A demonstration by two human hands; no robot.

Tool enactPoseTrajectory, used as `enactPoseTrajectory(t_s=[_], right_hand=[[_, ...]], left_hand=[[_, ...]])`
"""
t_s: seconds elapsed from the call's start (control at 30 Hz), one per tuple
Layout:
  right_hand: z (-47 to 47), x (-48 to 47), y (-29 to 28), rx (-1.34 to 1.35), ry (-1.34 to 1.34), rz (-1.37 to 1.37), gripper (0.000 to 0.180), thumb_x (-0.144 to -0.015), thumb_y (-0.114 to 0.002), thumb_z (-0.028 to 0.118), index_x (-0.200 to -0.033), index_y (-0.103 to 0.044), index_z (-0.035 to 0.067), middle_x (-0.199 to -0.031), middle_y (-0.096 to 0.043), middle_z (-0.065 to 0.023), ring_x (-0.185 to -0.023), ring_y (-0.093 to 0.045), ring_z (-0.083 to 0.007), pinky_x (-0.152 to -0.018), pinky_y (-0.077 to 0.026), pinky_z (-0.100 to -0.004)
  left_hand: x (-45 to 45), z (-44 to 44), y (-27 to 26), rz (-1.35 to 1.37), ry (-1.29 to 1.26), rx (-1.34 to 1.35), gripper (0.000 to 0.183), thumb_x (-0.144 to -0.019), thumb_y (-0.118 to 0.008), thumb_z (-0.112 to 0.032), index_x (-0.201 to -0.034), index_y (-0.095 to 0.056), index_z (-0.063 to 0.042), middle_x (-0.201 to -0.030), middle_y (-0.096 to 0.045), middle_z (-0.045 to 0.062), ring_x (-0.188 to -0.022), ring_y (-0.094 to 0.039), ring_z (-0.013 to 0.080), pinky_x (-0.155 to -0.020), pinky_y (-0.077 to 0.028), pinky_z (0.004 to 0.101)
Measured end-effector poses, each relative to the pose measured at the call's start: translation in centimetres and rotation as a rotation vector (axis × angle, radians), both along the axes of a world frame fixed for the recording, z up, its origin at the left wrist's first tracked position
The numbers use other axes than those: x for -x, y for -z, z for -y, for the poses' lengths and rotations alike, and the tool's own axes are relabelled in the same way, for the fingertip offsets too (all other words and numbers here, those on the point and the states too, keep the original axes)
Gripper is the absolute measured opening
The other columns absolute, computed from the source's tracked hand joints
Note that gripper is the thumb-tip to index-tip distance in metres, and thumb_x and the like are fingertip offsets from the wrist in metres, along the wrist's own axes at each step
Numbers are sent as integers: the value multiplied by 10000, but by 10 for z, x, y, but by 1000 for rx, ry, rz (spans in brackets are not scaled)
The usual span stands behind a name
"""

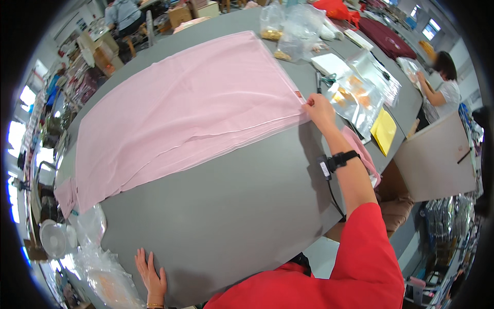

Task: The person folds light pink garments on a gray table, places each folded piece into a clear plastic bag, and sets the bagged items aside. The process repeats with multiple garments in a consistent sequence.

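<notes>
A large pink cloth (185,92), thin and folded in layers, lies spread over the far half of the grey table (216,212). My right hand (319,110) pinches its near right corner between thumb and fingers, just below a small red tag (298,94) at the edge. A black device with a cable is strapped round my right forearm. At the near left of the table, my left hand (151,275) rests flat on the surface with its fingers apart, holding nothing. The near edges of the cloth layers lie slightly uneven.
Clear plastic bags (110,286) lie at the near left, by a white fan (54,238). At the right are scissors (327,79), a bag with orange pieces (353,98) and a yellow packet (384,131). Beyond stand bags with gold pieces (272,33). A co-worker (444,87) is at the far right.
</notes>
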State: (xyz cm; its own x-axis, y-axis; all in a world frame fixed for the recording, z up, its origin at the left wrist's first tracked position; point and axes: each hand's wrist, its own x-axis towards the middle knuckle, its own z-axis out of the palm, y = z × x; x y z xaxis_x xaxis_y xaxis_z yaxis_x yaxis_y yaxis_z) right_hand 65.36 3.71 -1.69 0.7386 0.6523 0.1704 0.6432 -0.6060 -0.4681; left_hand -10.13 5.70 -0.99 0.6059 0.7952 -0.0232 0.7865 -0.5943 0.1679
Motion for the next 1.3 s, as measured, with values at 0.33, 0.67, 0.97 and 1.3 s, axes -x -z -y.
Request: enactPoseTrajectory(t_s=[0.33, 0.67, 0.97, 1.3], right_hand=[[1, -6, 24, -81, 27, -73, 329, -792, -827, 336, -862, -712, 36, -783, -726, -78, -744, -698, -234, -685, -530, -384], [8, -11, -59, -688, -414, -652, 331, -965, -574, 156, -1250, -726, 81, -1023, -702, -5, -825, -634, -82, -662, -451, -223], [125, -86, -110, -378, -340, 429, 243, -931, -559, -45, -1154, -655, -29, -1087, -616, -116, -1041, -605, -253, -935, -481, -322], [274, -218, -20, -457, 266, -152, 317, -1060, -571, 183, -1331, -616, 27, -1372, -618, -53, -1156, -615, -152, -904, -529, -311]], left_hand=[[-3, 0, -1, 34, -24, 0, 584, -948, -547, -271, -1478, -463, -42, -1614, -332, 228, -1512, -263, 460, -1245, -170, 614], [-119, -42, 5, 674, -53, 174, 238, -978, -648, -62, -1206, -679, -2, -1051, -718, 138, -942, -714, 250, -875, -570, 345], [-280, -184, 30, 1900, -479, 1323, 487, -1007, -676, -347, -1291, -551, 30, -1145, -678, 167, -1039, -696, 300, -916, -586, 435], [-25, -313, 57, 2287, -998, 25, 331, -899, -609, 32, -1227, -589, 73, -1113, -678, 181, -929, -713, 322, -792, -615, 414]])
